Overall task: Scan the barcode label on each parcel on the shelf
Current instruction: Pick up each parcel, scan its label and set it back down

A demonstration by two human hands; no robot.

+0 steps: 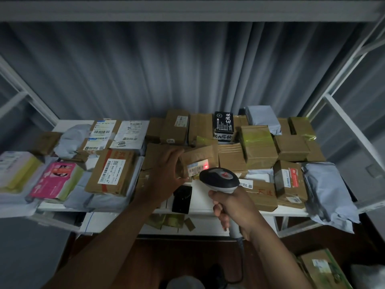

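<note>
The right hand (233,207) is wrapped tight around the handle of the scanner (219,179), so its nose points at the box just past it. The left hand (166,174) grips a small brown parcel (198,161) by its left side and tips it up, so the barcode label (196,168) faces the scanner. A red dot (206,166) glows on that label. More parcels crowd the white shelf (204,203) behind, mostly brown boxes.
</note>
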